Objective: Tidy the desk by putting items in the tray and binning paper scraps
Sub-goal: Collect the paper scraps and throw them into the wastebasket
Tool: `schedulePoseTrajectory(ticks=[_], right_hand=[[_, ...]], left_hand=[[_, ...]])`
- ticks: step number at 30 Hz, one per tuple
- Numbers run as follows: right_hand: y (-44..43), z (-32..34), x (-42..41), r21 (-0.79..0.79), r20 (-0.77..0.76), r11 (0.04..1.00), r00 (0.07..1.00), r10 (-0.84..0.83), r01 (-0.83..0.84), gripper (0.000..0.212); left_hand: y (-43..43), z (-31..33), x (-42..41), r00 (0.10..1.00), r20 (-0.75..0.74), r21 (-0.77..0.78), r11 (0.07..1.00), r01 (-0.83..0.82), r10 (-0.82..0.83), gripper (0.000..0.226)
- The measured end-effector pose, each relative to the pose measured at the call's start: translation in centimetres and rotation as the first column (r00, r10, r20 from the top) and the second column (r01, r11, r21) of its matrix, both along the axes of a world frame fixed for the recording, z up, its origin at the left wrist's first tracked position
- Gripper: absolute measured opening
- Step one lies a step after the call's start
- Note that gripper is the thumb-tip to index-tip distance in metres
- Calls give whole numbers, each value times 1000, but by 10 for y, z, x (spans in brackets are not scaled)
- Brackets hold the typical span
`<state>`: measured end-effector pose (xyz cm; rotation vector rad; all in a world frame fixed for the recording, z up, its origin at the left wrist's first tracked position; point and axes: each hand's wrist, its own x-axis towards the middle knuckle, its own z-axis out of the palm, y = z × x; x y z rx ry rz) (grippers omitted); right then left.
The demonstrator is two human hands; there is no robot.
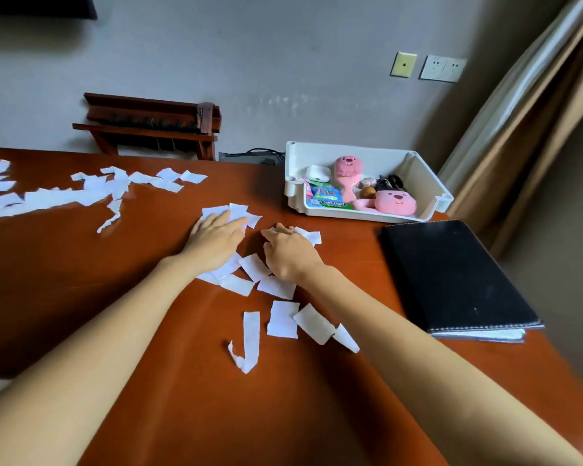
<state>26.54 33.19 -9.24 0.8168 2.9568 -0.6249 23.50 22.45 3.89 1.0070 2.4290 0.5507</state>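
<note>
White paper scraps point(281, 319) lie scattered over the middle of the brown desk point(81, 280). My left hand point(216, 238) lies flat with straight fingers on a few scraps point(238, 210) at the centre. My right hand point(288, 252) rests beside it, fingers bent down onto more scraps point(312, 235); whether it grips any I cannot tell. A larger spread of scraps point(64, 193) covers the far left of the desk. The white tray point(421, 176) at the back right holds pink plush toys point(396, 203), a white case and small packets.
A black spiral notebook point(451, 274) lies at the desk's right edge, just in front of the tray. A wooden rack point(148, 126) stands behind the desk by the wall. Curtains point(535, 112) hang at the right. Wall sockets point(443, 68) sit above the tray.
</note>
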Motion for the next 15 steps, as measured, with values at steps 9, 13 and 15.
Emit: schedulePoseTrajectory(ticks=[9, 13, 15], right_hand=[[-48, 8, 106, -49, -106, 995, 990, -95, 90, 34], [-57, 12, 148, -53, -267, 984, 947, -178, 170, 34], [-56, 16, 166, -15, -354, 977, 913, -205, 214, 35]], left_hand=[[-42, -126, 46, 970, -239, 19, 999, 46, -40, 45], [-56, -116, 84, 994, -111, 45, 999, 9, -4, 41], [-65, -104, 97, 992, -125, 115, 993, -15, 30, 43]])
